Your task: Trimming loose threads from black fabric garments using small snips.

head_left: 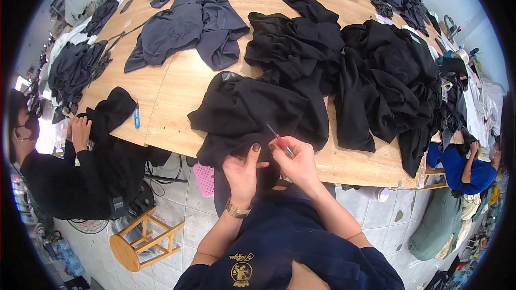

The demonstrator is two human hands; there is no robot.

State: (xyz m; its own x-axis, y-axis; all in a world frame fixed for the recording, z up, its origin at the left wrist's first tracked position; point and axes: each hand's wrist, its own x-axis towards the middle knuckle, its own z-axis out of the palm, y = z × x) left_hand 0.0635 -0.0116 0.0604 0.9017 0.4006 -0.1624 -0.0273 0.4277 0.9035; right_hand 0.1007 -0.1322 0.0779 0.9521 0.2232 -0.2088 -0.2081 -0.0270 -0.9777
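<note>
Right hand point(297, 162) pinches a red tool point(282, 143), left hand point(240, 176) is at some black cloth point(244, 104) (honestly can't tell if it's gripping), more black clothes point(387, 70) heaped beyond both.

We count our two hands point(239, 178) point(296, 165), one red-handled tool point(281, 142), one blue tool point(136, 118), one wristwatch point(237, 210), one round stool point(124, 251) and one pink item point(204, 179).

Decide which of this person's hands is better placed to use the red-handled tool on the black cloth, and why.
Probably the right hand: it holds the red-handled tool, thin tip pointing over the black cloth. The left hand, at the cloth's near edge, seems better placed for steadying.
</note>
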